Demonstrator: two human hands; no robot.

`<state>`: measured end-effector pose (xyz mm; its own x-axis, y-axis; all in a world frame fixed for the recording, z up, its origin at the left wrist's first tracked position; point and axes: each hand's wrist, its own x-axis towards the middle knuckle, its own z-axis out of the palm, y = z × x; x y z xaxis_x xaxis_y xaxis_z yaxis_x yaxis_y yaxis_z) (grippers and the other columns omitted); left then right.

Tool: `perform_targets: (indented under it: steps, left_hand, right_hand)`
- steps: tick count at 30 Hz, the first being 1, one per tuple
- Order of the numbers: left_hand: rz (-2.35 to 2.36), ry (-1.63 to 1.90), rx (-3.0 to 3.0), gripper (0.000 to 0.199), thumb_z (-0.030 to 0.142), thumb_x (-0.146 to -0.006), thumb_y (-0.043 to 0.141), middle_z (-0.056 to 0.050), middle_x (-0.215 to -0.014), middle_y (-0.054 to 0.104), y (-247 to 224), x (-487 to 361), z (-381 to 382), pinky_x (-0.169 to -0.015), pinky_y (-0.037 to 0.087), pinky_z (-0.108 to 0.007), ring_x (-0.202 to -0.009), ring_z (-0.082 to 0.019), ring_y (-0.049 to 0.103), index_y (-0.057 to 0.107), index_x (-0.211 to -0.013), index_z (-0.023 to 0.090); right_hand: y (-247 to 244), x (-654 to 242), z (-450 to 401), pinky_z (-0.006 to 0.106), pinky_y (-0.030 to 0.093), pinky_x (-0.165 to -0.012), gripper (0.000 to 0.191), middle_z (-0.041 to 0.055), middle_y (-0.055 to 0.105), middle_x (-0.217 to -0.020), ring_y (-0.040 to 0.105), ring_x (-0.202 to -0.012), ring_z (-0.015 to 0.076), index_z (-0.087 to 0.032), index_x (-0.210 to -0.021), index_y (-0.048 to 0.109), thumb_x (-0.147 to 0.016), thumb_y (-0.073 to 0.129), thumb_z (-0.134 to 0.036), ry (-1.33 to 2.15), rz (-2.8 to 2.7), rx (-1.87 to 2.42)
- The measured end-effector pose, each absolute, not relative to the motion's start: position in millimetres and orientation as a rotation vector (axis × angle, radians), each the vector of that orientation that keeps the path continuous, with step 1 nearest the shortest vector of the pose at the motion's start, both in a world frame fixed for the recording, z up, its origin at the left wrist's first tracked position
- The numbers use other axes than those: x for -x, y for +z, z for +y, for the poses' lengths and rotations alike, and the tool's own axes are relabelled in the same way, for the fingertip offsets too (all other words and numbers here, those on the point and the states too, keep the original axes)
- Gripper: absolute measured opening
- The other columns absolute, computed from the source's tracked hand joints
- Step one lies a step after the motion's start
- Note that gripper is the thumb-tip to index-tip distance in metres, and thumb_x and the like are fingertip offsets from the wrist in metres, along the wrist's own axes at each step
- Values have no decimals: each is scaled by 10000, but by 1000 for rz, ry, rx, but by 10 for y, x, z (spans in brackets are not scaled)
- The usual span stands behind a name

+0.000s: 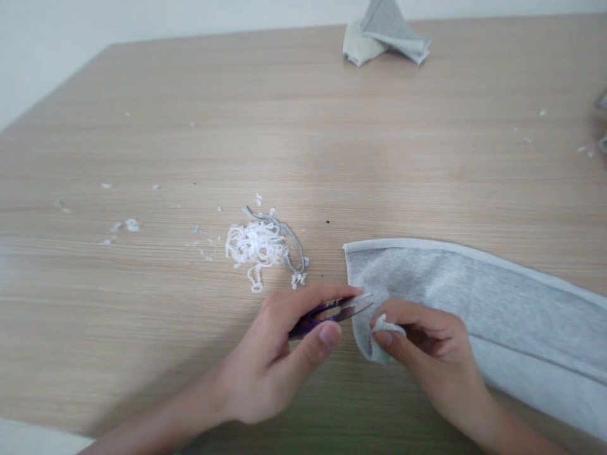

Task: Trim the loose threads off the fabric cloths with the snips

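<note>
My left grip (272,360) is clenched around purple thread snips (332,311), blades pointing toward three o'clock and meeting the edge of the grey fabric piece (474,297). My right grip (427,344) pinches that fabric's near corner between thumb and fingers. The fabric lies flat on the counter (332,145), stretching away to four o'clock. Just past my left hand, at eleven o'clock, sits a heap of white thread trimmings (263,243). Far off at twelve o'clock lies a crumpled grey cloth (386,35).
</note>
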<state>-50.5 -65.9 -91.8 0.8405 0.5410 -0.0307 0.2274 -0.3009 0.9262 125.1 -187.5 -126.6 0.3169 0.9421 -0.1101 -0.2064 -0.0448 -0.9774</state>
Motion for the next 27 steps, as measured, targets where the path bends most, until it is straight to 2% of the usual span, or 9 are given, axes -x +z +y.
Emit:
perform_targets:
  steps: [2, 7, 15, 20, 25, 27]
  left_hand:
    - [550, 284, -1869, 299, 301, -1015, 487, -17, -1050, 761, -904, 481, -639, -717, 532, -224, -846, -153, 698, 640, -1270, 267]
    - [547, 157, -1809, 302, 344, -1008, 497, -6, -797, 752, -883, 430, -646, -505, 439, -200, -615, -132, 631, 701, -1203, 235]
    - [526, 124, -1848, 277, 333, -977, 553, 17, -650, 690, -793, 453, -631, -458, 397, -189, -517, -114, 562, 724, -1174, 240]
    - [509, 155, -1851, 258, 319, -973, 570, 19, -645, 685, -801, 442, -629, -456, 392, -189, -496, -107, 550, 721, -1169, 246]
    - [485, 147, -1839, 257, 321, -982, 562, -28, -863, 762, -841, 453, -615, -478, 413, -192, -635, -138, 651, 717, -1174, 251]
    - [465, 155, -1836, 255, 308, -981, 565, -39, -881, 762, -844, 458, -612, -503, 427, -198, -674, -148, 665, 713, -1175, 236]
  right_hand:
    - [-1265, -1259, -1882, 148, 489, -605, 72, -27, 688, -704, 605, -648, 76, -228, -794, 733, -846, 717, -182, 1129, -815, 1257]
    - [-1260, -1256, -1902, 167, 498, -608, 78, -22, 697, -730, 620, -662, 88, -242, -835, 739, -864, 702, -179, 1057, -934, 1288]
    - [-1221, -1261, -1871, 168, 532, -575, 176, -37, 721, -695, 665, -616, 95, -249, -858, 737, -806, 710, -83, 938, -980, 1293]
    - [-1213, -1268, -1863, 198, 544, -563, 200, -25, 717, -679, 675, -622, 120, -256, -880, 744, -802, 713, -75, 948, -971, 1271]
    - [-1201, -1274, -1868, 212, 537, -560, 185, -16, 725, -703, 662, -614, 120, -255, -885, 746, -818, 709, -87, 1014, -968, 1278]
    - [-1196, -1278, -1870, 201, 536, -569, 190, -23, 728, -707, 665, -628, 114, -260, -882, 745, -821, 706, -84, 1026, -967, 1288]
